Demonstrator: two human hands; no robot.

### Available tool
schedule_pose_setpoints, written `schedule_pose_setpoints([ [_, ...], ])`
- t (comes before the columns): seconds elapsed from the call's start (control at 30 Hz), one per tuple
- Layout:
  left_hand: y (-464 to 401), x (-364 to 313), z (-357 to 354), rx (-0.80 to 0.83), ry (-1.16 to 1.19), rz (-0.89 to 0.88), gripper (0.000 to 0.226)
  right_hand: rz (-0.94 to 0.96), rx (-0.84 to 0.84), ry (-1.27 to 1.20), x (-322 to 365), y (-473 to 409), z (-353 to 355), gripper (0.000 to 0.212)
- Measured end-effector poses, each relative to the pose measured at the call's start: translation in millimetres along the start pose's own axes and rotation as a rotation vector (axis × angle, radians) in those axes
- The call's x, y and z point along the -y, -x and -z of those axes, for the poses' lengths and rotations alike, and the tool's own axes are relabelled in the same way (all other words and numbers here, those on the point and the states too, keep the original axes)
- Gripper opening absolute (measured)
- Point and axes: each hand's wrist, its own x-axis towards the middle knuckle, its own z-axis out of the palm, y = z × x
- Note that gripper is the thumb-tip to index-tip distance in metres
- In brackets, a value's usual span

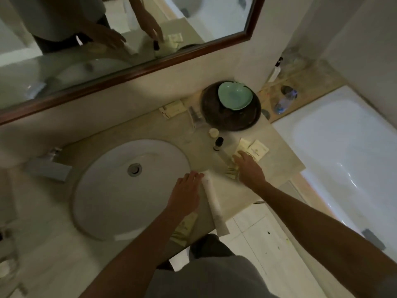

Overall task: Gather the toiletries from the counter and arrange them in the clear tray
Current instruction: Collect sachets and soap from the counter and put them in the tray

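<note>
Gathering step: the right hand lies open on cream packets, gripping nothing; the left hand, open, touches a white tube. Next, close on them.

Beige counter carries cream sachets, a small dark-capped bottle, a white tube, a dark round tray

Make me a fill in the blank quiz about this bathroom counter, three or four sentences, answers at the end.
1. The green dish sits on a dark round ____.
2. The right hand rests on cream-coloured ____ near the counter's right edge.
3. The left hand lies beside a white ____ that points toward the counter's front edge.
4. The small dark-capped bottle stands between the sink and the ____ hand.

Answers: tray; packets; tube; right
</note>
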Motion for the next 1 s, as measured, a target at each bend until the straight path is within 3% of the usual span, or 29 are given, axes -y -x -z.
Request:
schedule_pose_setpoints([
  [0.17,-40,-3,-11,0.043,-0.041,0.035,0.049,0.101,0.060,-0.101,17,-28,-7,0.041],
  [0.27,-66,-13,-19,0.039,-0.059,0.087,0.047,-0.004,-0.062,-0.311,5,-28,1,0.045],
  [0.37,-95,-29,-26,0.052,-0.015,0.155,0.054,-0.018,-0.133,-0.076,-41,-35,10,0.059],
  [0.53,-130,-45,-29,0.123,-0.060,0.221,0.042,0.353,0.102,0.208,-82,-55,16,0.091],
  [0.77,-144,-26,-16,0.105,-0.175,0.146,0.048,0.407,0.098,0.379,-91,-63,30,0.063],
  [1.0,-121,36,14,0.051,-0.241,0.055,0.038,0.272,0.068,0.164,-62,-24,9,0.062],
])
